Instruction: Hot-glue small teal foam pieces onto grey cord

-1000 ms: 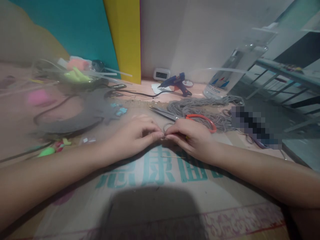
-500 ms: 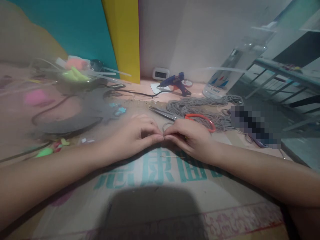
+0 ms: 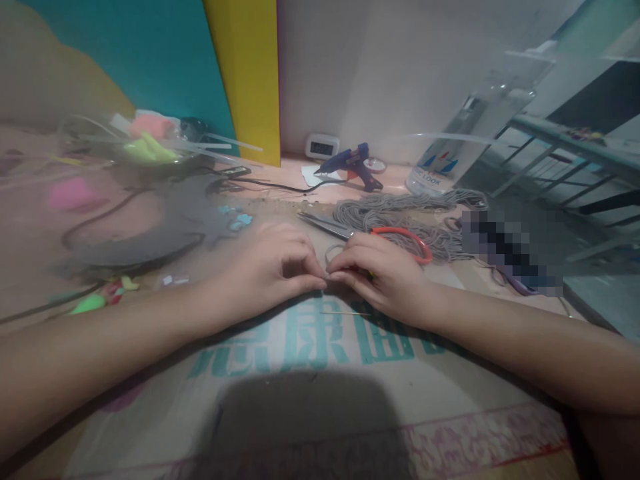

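Note:
My left hand [image 3: 283, 270] and my right hand [image 3: 383, 277] meet fingertip to fingertip above the cardboard, both closed in a pinch. What sits between the fingertips is too small to make out. A bit of yellow [image 3: 371, 274] shows inside the curl of my right hand. Just behind the fingertips a thin grey loop of cord [image 3: 329, 252] stands out; I cannot tell whether the fingers hold it. Scissors [image 3: 400, 233] with orange-red handles lie behind my right hand, partly on a bundle of grey yarn [image 3: 360, 212]. Below the hands lies a thin stick [image 3: 345, 313].
At the back stand a blue glue gun [image 3: 350, 163], a small white digital clock [image 3: 321, 146] and a large clear bottle [image 3: 440, 160]. Blue flower-shaped pieces [image 3: 243, 220] lie behind my left hand. Coloured scraps [image 3: 90, 304] and a bag of bright pieces [image 3: 153, 150] are at left.
The fingertips have shifted very slightly; my left thumb sits a little lower and the fingertips are a bit further apart. Everything else stays in place.

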`<state>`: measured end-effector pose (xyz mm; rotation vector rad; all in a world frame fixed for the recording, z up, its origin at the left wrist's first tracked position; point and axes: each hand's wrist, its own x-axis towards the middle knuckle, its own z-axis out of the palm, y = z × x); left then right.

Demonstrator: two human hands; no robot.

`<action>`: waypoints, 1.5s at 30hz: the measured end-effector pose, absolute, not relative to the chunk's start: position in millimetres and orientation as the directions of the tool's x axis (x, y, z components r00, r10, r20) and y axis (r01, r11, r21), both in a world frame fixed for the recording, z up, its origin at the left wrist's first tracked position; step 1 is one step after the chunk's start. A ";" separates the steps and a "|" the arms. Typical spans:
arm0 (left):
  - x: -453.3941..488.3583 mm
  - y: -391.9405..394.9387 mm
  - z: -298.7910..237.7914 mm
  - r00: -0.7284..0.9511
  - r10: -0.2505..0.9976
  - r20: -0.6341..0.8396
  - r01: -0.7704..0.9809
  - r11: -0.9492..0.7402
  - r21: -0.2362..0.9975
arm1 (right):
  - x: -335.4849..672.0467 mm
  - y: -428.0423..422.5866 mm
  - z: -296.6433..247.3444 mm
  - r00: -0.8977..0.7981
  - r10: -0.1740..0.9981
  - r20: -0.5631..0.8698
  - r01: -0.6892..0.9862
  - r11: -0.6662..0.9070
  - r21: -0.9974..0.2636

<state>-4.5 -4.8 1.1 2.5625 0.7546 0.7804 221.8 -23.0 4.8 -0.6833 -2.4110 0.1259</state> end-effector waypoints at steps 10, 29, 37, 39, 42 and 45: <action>-5.9 -8.4 1.7 0.708 0.539 0.456 0.436 -0.842 0.318 | 220.3 -24.8 7.0 -0.689 0.478 0.545 0.427 0.875 -0.228; -7.0 -5.8 3.5 0.570 0.670 0.476 0.605 -0.734 0.309 | 221.6 -22.1 7.4 -0.599 0.575 0.557 0.442 0.817 -0.370; -15.0 14.8 -0.1 0.518 0.817 0.252 0.755 -0.576 0.314 | 221.4 -21.0 8.3 -0.566 0.632 0.529 0.470 0.775 -0.423; -14.3 12.0 0.0 0.542 0.801 0.255 0.753 -0.597 0.275 | 221.5 -21.0 7.7 -0.568 0.632 0.527 0.468 0.775 -0.426; -11.2 2.9 4.6 0.540 0.758 0.366 0.699 -0.646 0.307 | 222.0 -21.0 6.7 -0.571 0.624 0.533 0.464 0.781 -0.418; -6.9 -7.0 9.9 0.600 0.680 0.420 0.594 -0.731 0.335 | 222.7 -21.2 6.5 -0.587 0.590 0.554 0.453 0.807 -0.379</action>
